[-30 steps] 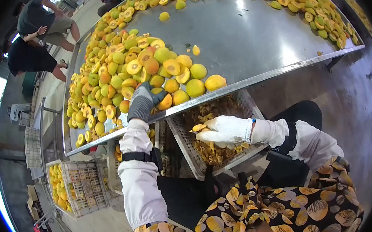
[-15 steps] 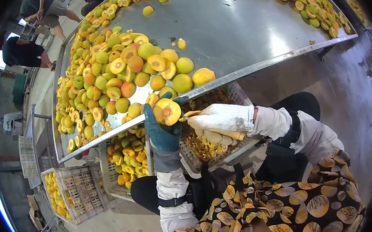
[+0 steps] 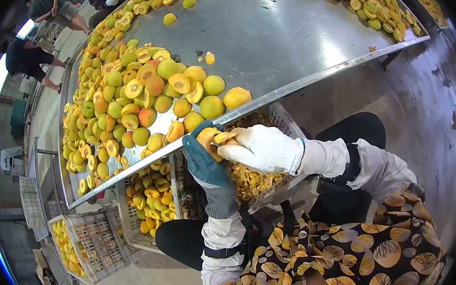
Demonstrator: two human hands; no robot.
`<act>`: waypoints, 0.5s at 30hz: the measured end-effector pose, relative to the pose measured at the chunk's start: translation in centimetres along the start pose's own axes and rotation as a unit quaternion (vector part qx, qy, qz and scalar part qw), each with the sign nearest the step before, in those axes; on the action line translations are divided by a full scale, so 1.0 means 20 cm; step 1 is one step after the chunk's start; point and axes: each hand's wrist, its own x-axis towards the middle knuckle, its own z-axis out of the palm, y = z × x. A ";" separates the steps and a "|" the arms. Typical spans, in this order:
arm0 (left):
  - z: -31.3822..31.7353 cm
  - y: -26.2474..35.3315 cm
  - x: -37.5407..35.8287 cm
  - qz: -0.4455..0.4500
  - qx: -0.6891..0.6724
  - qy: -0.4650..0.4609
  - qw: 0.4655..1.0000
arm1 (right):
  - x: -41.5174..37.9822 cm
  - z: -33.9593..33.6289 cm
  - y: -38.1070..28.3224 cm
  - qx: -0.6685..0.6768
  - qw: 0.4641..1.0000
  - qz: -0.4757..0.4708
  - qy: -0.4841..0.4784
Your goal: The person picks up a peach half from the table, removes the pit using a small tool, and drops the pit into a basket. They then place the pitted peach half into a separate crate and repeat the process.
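Observation:
My left hand [image 3: 206, 158], in a teal coated glove with a grey cuff, is closed around a halved yellow peach [image 3: 206, 139] just over the table's front edge. My right hand [image 3: 264, 149], in a white knit glove, is closed and presses against that peach from the right. A curved strip of peach flesh [image 3: 225, 137] shows at its fingertips. The tan-handled tool seen in this hand earlier is now hidden by the glove. Below both hands, a plastic crate [image 3: 286, 121] contains many yellow-brown scraps [image 3: 255, 178].
A metal table [image 3: 262, 36] carries piles of peaches [image 3: 120, 92], whole and halved. Crates of peach halves [image 3: 154, 195] stand below its left side, with another slatted crate [image 3: 93, 241] farther left. A person [image 3: 28, 57] bends over at the upper left.
My right hand has come left onto the peach, and its tan-handled tool has gone out of sight. The peach half, cut face toward me before, has turned in my left hand.

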 end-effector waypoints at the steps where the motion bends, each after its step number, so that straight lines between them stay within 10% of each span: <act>1: 0.00 0.01 0.00 0.030 0.047 0.006 0.998 | 0.00 0.00 0.00 0.002 1.000 0.004 0.003; 5: 0.02 0.07 -0.01 -0.013 0.009 0.040 0.999 | 0.00 0.04 0.01 0.023 0.999 -0.048 0.011; 11: 0.03 0.09 -0.01 -0.060 -0.047 0.055 0.996 | 0.02 -0.06 -0.10 0.250 0.935 0.184 -0.172; 15: 0.02 0.09 -0.02 -0.077 -0.048 0.048 0.995 | 0.04 0.00 -0.01 0.191 0.972 0.049 -0.127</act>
